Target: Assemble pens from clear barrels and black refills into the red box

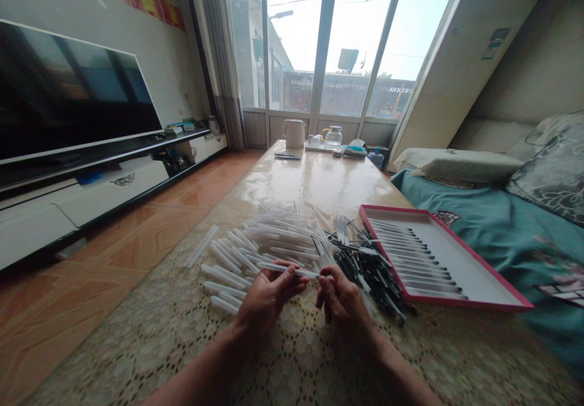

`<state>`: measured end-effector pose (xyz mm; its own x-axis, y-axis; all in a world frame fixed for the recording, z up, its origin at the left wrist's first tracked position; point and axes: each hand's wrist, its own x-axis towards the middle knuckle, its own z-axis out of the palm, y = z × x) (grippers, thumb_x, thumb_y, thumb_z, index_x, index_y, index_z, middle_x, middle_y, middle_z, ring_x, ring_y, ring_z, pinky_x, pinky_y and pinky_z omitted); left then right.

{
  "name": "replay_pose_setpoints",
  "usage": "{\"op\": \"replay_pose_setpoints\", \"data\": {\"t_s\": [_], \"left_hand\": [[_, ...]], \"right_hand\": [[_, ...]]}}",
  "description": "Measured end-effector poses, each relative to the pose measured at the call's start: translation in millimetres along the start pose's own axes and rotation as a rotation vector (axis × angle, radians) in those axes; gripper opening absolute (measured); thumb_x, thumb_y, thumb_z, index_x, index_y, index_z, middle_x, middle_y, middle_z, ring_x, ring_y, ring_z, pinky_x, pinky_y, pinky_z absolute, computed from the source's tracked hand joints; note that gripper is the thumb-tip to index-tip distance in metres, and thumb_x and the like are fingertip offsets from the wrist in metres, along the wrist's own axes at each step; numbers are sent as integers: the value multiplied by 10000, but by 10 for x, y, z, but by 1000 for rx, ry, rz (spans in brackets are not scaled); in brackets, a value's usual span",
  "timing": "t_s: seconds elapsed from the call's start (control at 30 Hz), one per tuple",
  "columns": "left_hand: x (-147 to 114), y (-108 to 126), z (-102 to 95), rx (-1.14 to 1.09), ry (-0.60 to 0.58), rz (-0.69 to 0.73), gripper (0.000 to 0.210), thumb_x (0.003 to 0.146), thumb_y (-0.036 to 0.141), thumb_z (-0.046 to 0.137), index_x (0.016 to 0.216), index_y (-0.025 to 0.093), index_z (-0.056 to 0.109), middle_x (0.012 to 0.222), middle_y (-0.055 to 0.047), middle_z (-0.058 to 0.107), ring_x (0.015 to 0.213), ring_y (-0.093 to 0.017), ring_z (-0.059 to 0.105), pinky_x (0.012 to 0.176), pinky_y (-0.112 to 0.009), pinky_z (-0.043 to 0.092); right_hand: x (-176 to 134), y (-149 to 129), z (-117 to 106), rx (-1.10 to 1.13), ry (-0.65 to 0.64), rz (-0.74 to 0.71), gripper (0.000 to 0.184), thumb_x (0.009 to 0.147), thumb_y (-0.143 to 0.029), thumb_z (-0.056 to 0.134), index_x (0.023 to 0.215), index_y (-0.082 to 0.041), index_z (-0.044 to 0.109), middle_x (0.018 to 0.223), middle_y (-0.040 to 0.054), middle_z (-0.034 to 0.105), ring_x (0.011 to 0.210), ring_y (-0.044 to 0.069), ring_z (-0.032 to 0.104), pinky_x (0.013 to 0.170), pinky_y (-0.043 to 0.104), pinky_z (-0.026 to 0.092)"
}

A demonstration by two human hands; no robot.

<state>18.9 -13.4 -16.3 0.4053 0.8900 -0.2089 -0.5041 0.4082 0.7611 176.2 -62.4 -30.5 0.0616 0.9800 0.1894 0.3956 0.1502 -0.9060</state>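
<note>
Between my two hands, above the near part of the table, lies a whitish pen barrel [301, 271], held nearly level. My left hand [272, 287] pinches it around its middle. The fingers of my right hand [340, 293] are closed at its right end; whether they grip a small part there is hidden. Just beyond my hands spreads a pile of white translucent pen barrels [278, 229]. To the right of it is a heap of black pen parts and thin refills [365, 272]. A shallow red-edged tray [474, 254] holds a row of pens with dark ends [420, 260].
The long table [314, 181] has a patterned, shiny cover. At its far end stand a kettle [294, 133], a glass pot [334, 136] and a tissue pack [354, 148]. A sofa [483, 211] runs along the right; a TV cabinet [109, 190] stands left.
</note>
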Motion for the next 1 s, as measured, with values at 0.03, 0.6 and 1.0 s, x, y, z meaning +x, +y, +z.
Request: {"op": "replay_pose_setpoints", "data": {"t_s": [0.03,0.6,1.0], "left_hand": [[-6,2,2,4,-7,-2,247,639,242,789,774,122,619,694,-40,706,660,-138,680,671,-228,546],[-12,3,3,43,-43,-1,258,649,255,782,793,117,618,696,-57,717,645,-143,681,660,-230,542],[-16,6,6,63,-31,21,235,650,260,777,774,129,627,690,-59,719,660,-158,681,668,-249,525]], "right_hand": [[-1,-1,2,0,-2,0,376,900,-558,324,850,-208,451,552,-24,600,325,85,460,343,185,331],[10,30,17,118,-48,56,452,889,-605,295,679,-215,389,513,-25,578,308,69,431,326,179,301],[2,53,13,96,-43,46,398,910,-541,322,699,-214,404,533,-30,573,325,75,456,338,184,320]]}}
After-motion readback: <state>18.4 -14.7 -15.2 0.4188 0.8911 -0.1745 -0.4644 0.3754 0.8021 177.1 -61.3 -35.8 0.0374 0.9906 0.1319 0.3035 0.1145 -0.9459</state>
